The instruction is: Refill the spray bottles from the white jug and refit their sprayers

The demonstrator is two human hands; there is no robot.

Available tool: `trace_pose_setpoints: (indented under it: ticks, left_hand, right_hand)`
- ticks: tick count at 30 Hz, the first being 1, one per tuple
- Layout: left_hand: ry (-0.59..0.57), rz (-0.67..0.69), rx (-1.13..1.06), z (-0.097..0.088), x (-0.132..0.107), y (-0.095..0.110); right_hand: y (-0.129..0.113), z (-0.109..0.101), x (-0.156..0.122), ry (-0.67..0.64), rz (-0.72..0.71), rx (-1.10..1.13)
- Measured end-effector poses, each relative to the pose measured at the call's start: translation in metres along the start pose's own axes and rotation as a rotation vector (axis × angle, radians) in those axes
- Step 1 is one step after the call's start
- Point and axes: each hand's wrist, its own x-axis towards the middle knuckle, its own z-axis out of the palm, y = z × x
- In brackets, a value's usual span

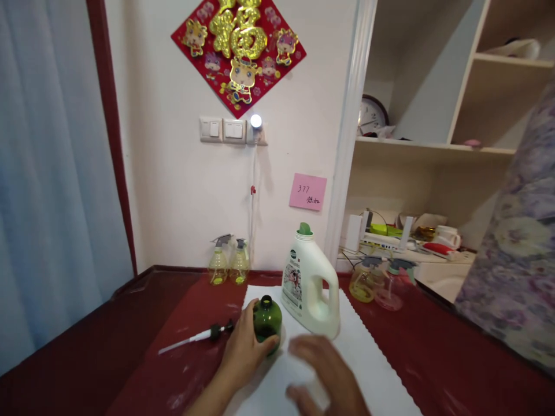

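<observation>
My left hand (243,349) is wrapped round a small green glass bottle (266,320) that stands open-topped on a white cloth (368,358). My right hand (325,375) hovers low over the cloth just right of the bottle, blurred by motion, with its fingers curled downward. A white detergent jug (310,286) with a green cap and a handle stands upright right behind the bottle. A spray pump with its long white tube (197,337) lies on the red table left of my left hand.
Two yellowish spray bottles (228,266) stand by the wall at the back. Two more spray bottles (379,283) stand right of the jug. A cluttered shelf unit (433,150) is at the right. A person in flowered cloth (515,254) stands at the right edge.
</observation>
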Motion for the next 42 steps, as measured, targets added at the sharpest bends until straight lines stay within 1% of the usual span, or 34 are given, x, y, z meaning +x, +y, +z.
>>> trace_pose_setpoints:
  ticks: [3,5,7,10,12,16,19,22,25,27,30,33,37,42]
  left_hand:
    - [-0.002,-0.019,0.021,0.001,-0.001,0.001]
    - [-0.006,-0.034,0.032,0.001,-0.003,0.002]
    - [-0.012,-0.042,0.039,0.000,-0.005,0.004]
    - [-0.018,-0.047,0.055,-0.001,-0.007,0.007]
    - [-0.021,-0.051,0.068,-0.001,-0.007,0.008]
    - [-0.018,-0.067,0.092,-0.001,-0.008,0.010]
    - [-0.013,-0.067,0.101,-0.001,-0.008,0.010]
    - [-0.012,-0.062,0.098,-0.001,-0.008,0.010]
    - [-0.008,-0.053,0.094,-0.002,-0.008,0.011]
    - [-0.008,-0.050,0.090,-0.003,-0.008,0.012]
    - [-0.012,-0.054,0.082,-0.004,-0.009,0.013]
    - [-0.013,-0.042,0.075,-0.004,-0.010,0.014]
    - [-0.013,-0.033,0.063,-0.004,-0.011,0.013]
    - [-0.001,-0.018,0.060,-0.002,-0.010,0.010]
  right_hand:
    - [0.037,-0.032,0.034,0.252,0.312,-0.144]
    - [0.062,-0.049,0.053,0.370,0.538,-0.179]
    - [0.086,-0.057,0.067,0.389,0.640,-0.192]
    - [0.113,-0.051,0.081,0.356,0.716,-0.140]
    - [0.122,-0.042,0.086,0.338,0.742,-0.086]
    - [0.120,-0.029,0.095,0.372,0.760,-0.015]
    - [0.111,-0.031,0.100,0.417,0.766,-0.010]
    - [0.098,-0.048,0.105,0.408,0.762,-0.051]
    - [0.078,-0.072,0.110,0.338,0.735,-0.111]
    - [0.063,-0.089,0.111,0.269,0.715,-0.156]
    - [0.042,-0.108,0.108,0.102,0.668,-0.271]
    - [0.027,-0.119,0.099,-0.043,0.540,-0.395]
    - [0.017,-0.124,0.085,-0.128,0.314,-0.541]
    - [0.015,-0.122,0.073,-0.212,0.058,-0.684]
